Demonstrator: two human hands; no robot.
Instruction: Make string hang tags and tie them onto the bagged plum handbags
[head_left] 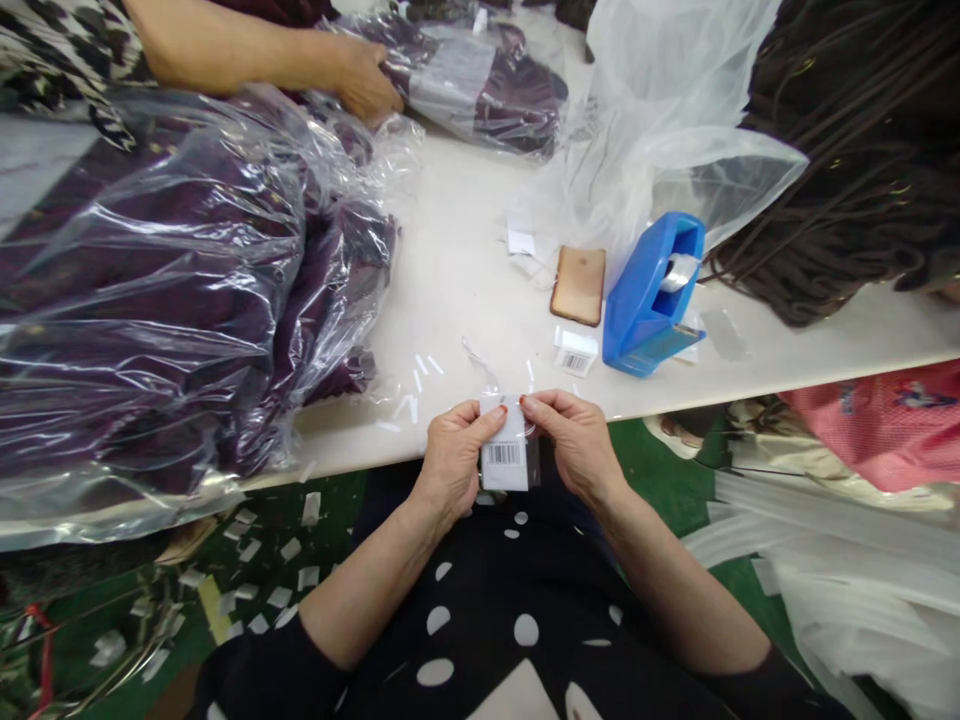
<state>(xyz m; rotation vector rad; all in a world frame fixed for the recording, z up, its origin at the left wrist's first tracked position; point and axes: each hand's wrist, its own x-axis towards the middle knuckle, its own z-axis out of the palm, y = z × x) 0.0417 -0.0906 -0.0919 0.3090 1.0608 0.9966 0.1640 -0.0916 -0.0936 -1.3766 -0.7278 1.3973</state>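
Observation:
A white barcode tag [504,470] is held upright at the table's front edge, between my two hands. My left hand [454,455] pinches its left side, thumb across the front. With thumb and forefinger, my right hand [576,440] grips the top right corner, where a small clear piece shows beside the tag. Just beyond my fingers lie a thin string [480,362] and several narrow white strips [411,405]. A small stack of barcode labels [576,350] sits a little past my right hand, near a blue tape dispenser [649,300].
Bagged dark purple garments [165,270] fill the table's left side. At the back, another person's hand [367,80] rests on a bagged garment [487,85]. A brown-edged phone-shaped object [578,285], clear plastic bags [667,90] and dark brown garments [855,150] lie to the right.

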